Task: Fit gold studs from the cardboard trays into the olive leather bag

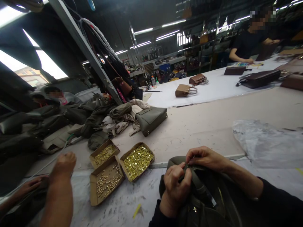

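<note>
A dark olive handbag (199, 205) with a zipper and small metal studs lies close to me at the lower right. At its top edge, my left hand (176, 186) is closed with thumb and fingers pinching the bag's material. My right hand (204, 159) reaches over from the right, its fingertips pinched on the same spot near the strap. Whether a small metal part sits between the fingertips is hidden. Left of the bag, a cardboard tray (123, 164) holds many gold-coloured rivets, beside a second tray (92, 189) of copper-coloured pieces and a smaller tray (92, 159).
A co-worker's arm (59, 189) works on dark material at the lower left. An olive bag (151, 119) stands beyond the trays, near heaped bags (82, 116). Clear plastic (267, 142) lies at right. Across the table are brown bags (183, 90) and another person (248, 47).
</note>
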`<state>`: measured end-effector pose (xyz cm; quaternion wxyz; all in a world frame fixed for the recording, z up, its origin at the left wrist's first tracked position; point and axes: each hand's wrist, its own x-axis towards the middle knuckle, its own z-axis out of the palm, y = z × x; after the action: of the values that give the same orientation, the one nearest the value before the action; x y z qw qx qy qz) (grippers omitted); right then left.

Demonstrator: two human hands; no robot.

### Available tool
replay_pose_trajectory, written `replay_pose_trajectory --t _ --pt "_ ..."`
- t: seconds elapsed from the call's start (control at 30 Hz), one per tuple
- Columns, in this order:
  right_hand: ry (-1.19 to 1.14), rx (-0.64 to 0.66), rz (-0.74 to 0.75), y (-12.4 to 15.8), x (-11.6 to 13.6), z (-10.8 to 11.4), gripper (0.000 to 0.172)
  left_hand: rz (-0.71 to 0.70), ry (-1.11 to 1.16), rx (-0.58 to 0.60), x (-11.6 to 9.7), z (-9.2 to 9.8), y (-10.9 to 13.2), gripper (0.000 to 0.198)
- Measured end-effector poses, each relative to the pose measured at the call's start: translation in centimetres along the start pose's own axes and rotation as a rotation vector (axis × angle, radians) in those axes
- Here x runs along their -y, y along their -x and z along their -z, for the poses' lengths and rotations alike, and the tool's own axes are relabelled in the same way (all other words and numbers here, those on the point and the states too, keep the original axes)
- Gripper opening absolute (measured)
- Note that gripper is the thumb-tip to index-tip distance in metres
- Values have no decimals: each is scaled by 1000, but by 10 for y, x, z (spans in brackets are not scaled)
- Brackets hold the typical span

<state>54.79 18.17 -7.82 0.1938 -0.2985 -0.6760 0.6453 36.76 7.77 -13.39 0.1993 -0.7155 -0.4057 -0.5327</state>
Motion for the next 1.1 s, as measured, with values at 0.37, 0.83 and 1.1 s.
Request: replay_pose_trajectory --t 0.37,0.83,1.1 --pt "448 96 213 3 28 -6 29 2 16 -25 1 0 -2 20" --pt "572 176 250 -2 35 -1 25 -1 10 -17 1 0 1 20" --pt "497 324 160 -20 47 10 18 -2 0 25 1 5 -1 21"
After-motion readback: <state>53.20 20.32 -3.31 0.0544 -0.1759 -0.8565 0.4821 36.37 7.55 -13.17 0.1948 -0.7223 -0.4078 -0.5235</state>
